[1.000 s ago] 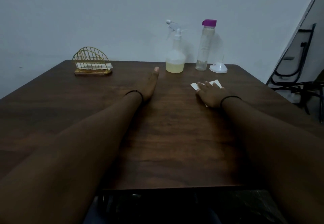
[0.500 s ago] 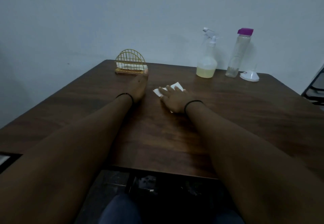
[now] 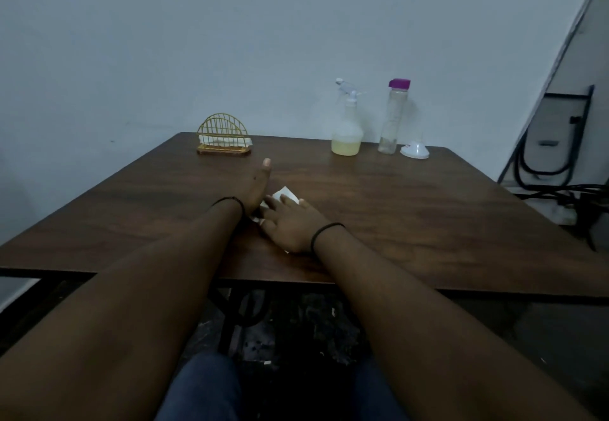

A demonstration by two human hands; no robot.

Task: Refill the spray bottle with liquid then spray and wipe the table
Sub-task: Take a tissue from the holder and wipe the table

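A clear spray bottle (image 3: 347, 127) with yellowish liquid in its base stands at the back of the brown table (image 3: 412, 209). Beside it on the right are a tall clear bottle (image 3: 392, 117) with a purple cap and a white funnel (image 3: 415, 150) lying mouth down. My right hand (image 3: 290, 224) lies flat, palm down, on a white tissue (image 3: 285, 193) near the table's middle, covering most of it. My left hand (image 3: 257, 186) rests edge-on just left of the tissue, fingers straight, holding nothing and touching my right hand's fingers.
A gold wire napkin holder (image 3: 223, 135) with white napkins stands at the back left. A dark metal chair frame (image 3: 553, 143) leans against the wall to the right of the table. My knees show under the near table edge.
My right hand slid the tissue leftward across the table until it met my left hand. The left hand stayed roughly in place. The view has shifted.
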